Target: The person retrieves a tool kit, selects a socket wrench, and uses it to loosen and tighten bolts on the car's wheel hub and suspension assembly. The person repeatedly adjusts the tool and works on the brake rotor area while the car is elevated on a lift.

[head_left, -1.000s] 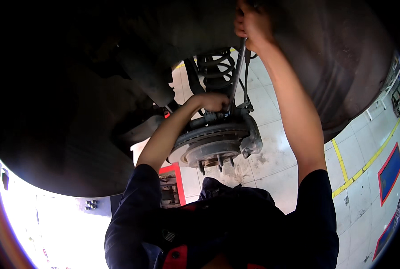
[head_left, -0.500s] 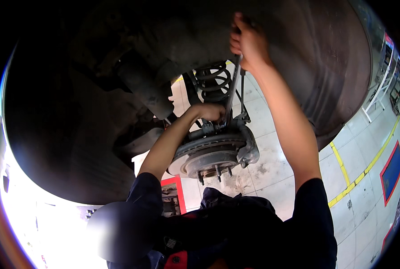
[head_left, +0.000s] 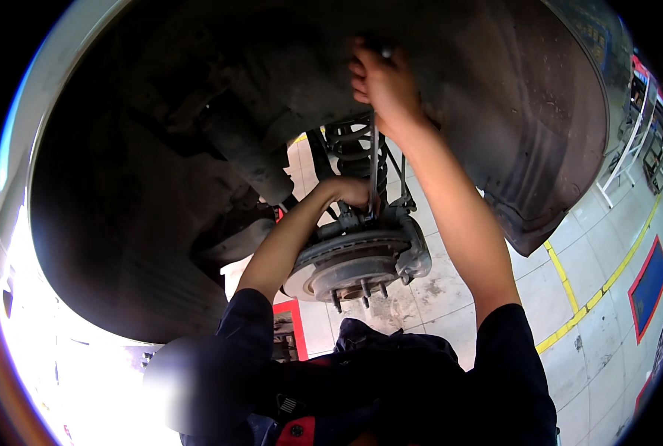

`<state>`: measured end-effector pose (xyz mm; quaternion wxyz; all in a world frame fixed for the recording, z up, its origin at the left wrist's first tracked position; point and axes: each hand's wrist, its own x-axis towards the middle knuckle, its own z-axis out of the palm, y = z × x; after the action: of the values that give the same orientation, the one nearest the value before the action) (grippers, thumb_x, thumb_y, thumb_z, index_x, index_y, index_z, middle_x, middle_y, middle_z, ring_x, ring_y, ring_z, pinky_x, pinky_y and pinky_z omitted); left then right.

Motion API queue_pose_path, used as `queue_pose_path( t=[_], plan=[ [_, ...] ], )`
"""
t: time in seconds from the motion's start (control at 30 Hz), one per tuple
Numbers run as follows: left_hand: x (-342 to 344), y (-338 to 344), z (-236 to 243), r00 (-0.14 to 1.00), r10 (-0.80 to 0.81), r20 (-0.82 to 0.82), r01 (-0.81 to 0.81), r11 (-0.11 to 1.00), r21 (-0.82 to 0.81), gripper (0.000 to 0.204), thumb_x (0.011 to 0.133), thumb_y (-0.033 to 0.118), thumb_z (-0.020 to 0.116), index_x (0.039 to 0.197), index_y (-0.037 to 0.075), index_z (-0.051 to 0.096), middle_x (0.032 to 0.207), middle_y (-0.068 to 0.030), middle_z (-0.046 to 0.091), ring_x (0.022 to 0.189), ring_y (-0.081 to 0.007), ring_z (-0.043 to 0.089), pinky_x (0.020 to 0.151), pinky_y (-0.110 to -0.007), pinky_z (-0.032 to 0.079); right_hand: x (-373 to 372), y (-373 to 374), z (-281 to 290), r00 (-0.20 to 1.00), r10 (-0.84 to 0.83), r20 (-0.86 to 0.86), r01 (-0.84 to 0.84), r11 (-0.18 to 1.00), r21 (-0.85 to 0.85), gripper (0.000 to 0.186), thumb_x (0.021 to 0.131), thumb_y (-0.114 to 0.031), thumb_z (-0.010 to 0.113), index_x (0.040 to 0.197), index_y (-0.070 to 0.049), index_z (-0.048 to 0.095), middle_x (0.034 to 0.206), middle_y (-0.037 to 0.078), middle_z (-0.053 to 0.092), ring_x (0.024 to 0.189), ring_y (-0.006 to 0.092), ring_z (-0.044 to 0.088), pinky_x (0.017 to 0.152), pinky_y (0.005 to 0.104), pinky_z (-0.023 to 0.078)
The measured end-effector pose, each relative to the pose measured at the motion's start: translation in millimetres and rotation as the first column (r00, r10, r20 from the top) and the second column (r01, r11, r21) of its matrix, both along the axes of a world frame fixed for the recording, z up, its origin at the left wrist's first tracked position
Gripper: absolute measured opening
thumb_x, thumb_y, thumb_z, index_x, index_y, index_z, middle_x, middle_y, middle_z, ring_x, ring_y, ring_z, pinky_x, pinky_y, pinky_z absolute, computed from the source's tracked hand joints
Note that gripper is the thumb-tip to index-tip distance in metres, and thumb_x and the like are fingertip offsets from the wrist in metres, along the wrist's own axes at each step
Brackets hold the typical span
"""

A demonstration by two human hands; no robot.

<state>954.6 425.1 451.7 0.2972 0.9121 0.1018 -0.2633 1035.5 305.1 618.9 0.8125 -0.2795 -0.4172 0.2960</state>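
One long metal bar (head_left: 374,165) is standing in a wheel well (head_left: 551,119), near the brake disc (head_left: 350,269). The right hand (head_left: 387,88) is gripping its upper end, fingers (head_left: 359,83) closed; the left hand (head_left: 354,192) is resting beside its lower end, hold unclear. Poor seating could be risking a slip, bruising knuckles.

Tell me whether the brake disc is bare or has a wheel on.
The brake disc is bare: its face shows, and studs stick out uncovered near its centre.
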Motion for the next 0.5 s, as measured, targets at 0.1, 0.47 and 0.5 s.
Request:
queue_pose_path(
  t=[0.1, 0.47, 0.5],
  plan=[
    [-3, 16, -21, 0.999, -0.011, 0.039, 0.010, 1.000, 0.020, 0.036, 0.065, 0.007, 0.051, 0.098, 0.008, 0.067, 0.082, -0.0027, 0.064, 0.075, -0.0132, 0.054, 0.067, -0.027, 0.043, 1, -27, 0, 0.995, 0.081, -0.059, -0.066, 0.972, 0.224, 0.016, 0.083, -0.016, 0.063, 0.087, -0.010, 0.048, 0.067, 0.000, 0.044, 0.049, 0.0078, 0.037, 0.042, 0.0215, 0.025],
    [-5, 20, -33, 0.994, 0.008, 0.109, -0.017, 0.997, 0.080, 0.039, 0.062, 0.005, 0.052, 0.098, 0.005, 0.066, 0.086, -0.0071, 0.065, 0.077, -0.0175, 0.056, 0.067, -0.030, 0.044, -2, -63, -17, 0.996, 0.039, -0.078, -0.016, 0.961, 0.275, 0.022, 0.084, -0.024, 0.063, 0.079, -0.003, 0.056, 0.085, 0.013, 0.062, 0.074, 0.0179, 0.059, 0.072, 0.0311, 0.048],
    [-4, 20, -33, 0.995, 0.013, 0.101, -0.022, 0.996, 0.091, 0.039, 0.061, 0.005, 0.053, 0.097, 0.005, 0.066, 0.086, -0.0070, 0.065, 0.077, -0.0175, 0.056, 0.067, -0.030, 0.044, 0, -64, -16, 0.996, 0.046, -0.074, -0.027, 0.969, 0.244, 0.026, 0.085, -0.027, 0.063, 0.076, -0.003, 0.057, 0.083, 0.011, 0.062, 0.074, 0.0166, 0.059, 0.072, 0.0299, 0.047]
  ],
)
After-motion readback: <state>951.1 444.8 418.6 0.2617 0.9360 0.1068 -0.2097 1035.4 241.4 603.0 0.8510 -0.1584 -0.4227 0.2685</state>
